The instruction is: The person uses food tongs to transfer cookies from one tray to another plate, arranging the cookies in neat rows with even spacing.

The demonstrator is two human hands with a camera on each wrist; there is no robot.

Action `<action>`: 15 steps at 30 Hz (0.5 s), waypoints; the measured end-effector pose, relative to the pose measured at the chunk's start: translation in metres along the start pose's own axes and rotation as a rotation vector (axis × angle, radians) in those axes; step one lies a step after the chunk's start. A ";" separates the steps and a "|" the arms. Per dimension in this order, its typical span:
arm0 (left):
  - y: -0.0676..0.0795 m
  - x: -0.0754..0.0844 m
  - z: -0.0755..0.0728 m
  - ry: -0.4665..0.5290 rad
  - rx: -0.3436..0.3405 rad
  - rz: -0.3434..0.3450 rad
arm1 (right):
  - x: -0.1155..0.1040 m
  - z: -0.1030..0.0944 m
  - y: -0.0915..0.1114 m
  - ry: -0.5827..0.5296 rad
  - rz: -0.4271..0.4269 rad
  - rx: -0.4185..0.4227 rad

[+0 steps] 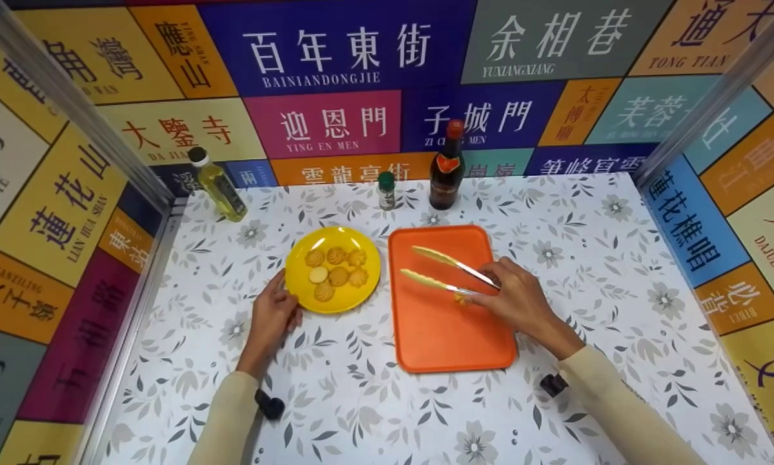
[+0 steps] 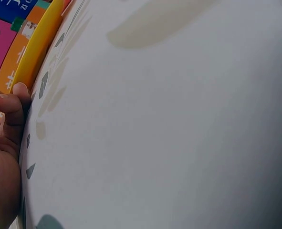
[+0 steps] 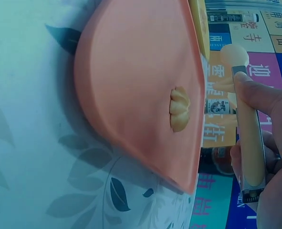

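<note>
My right hand point(image 1: 519, 294) grips a pair of tongs point(image 1: 451, 289) with metal arms and cream tips, its thumb along one arm in the right wrist view. The tips stand apart over the orange tray point(image 1: 448, 352), nothing between them. A ridged cookie point(image 3: 180, 109) lies on that tray, mostly hidden under the tongs and hand in the head view. At the left edge of the yellow plate point(image 1: 367, 294), my left hand point(image 1: 274, 310) holds the rim with curled fingers. Several round cookies point(image 1: 338, 276) lie grouped on the plate.
Along the back stand an oil bottle point(image 1: 222, 190), a small green-capped shaker point(image 1: 387, 192) and a dark red-capped bottle point(image 1: 447, 171). The table point(image 1: 361, 413) has a floral cover. Printed panels point(image 1: 322, 123) wall it in at the back and sides.
</note>
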State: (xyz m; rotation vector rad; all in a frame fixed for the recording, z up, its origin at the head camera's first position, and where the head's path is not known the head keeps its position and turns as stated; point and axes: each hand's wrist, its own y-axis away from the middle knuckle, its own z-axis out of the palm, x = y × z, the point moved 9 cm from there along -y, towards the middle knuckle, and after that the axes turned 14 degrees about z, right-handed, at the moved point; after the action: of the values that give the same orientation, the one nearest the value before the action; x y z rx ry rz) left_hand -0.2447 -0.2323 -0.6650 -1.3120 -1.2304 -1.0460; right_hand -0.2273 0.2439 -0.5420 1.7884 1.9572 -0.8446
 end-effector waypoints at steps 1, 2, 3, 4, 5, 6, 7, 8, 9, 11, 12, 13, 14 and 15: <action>0.000 0.000 0.000 -0.001 -0.002 0.000 | 0.001 -0.001 0.000 -0.003 0.010 -0.003; 0.000 0.000 0.000 -0.001 -0.003 0.002 | 0.002 -0.002 0.001 -0.006 0.015 -0.003; 0.000 0.001 0.000 -0.004 -0.003 0.004 | 0.003 -0.004 0.002 -0.010 0.015 -0.003; 0.000 0.001 0.000 -0.007 -0.004 0.005 | 0.004 -0.005 0.002 -0.016 0.013 -0.001; 0.000 0.001 0.000 -0.009 -0.005 0.004 | 0.004 -0.007 0.003 -0.019 0.008 0.003; 0.000 0.002 0.000 -0.011 -0.006 0.005 | 0.004 -0.008 0.004 -0.018 -0.003 0.009; 0.000 0.002 0.000 -0.013 -0.007 0.005 | 0.005 -0.010 0.006 -0.020 -0.015 0.015; 0.000 0.002 0.000 -0.013 -0.007 0.005 | 0.006 -0.012 0.007 -0.023 -0.026 0.021; 0.000 0.002 0.000 -0.013 -0.009 0.003 | 0.007 -0.013 0.008 -0.026 -0.031 0.023; 0.000 0.002 0.001 -0.009 -0.012 -0.003 | 0.010 -0.015 0.011 -0.034 -0.038 0.027; 0.000 0.001 0.001 -0.006 -0.013 -0.005 | 0.012 -0.016 0.012 -0.037 -0.038 0.028; 0.000 0.001 0.001 -0.005 -0.013 -0.008 | 0.014 -0.017 0.013 -0.040 -0.036 0.029; 0.000 0.001 0.000 -0.001 -0.012 -0.010 | 0.016 -0.018 0.014 -0.038 -0.034 0.028; 0.000 0.000 0.000 0.001 -0.011 -0.011 | 0.018 -0.018 0.015 -0.037 -0.033 0.026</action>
State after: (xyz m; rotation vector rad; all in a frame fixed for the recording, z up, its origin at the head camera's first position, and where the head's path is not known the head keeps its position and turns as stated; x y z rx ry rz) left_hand -0.2448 -0.2323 -0.6647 -1.3143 -1.2343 -1.0619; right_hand -0.2124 0.2699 -0.5422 1.7467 1.9655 -0.9113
